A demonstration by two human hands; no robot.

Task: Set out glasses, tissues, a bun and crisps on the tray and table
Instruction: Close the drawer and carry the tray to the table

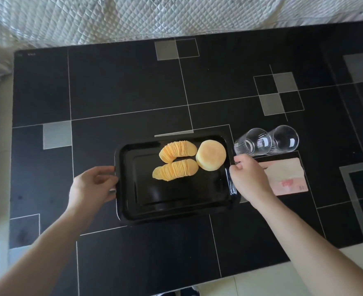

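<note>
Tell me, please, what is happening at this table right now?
A person holds a black tray by its two short sides, left hand on one edge, right hand on the other. On the tray lie two rows of crisps and a bun. Two glasses stand on the table beside it, with a tissue pack just nearer.

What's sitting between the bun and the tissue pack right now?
In the head view, the right hand lies between the bun and the tissue pack, gripping the right rim of the black tray. Nothing else is between them.
</note>
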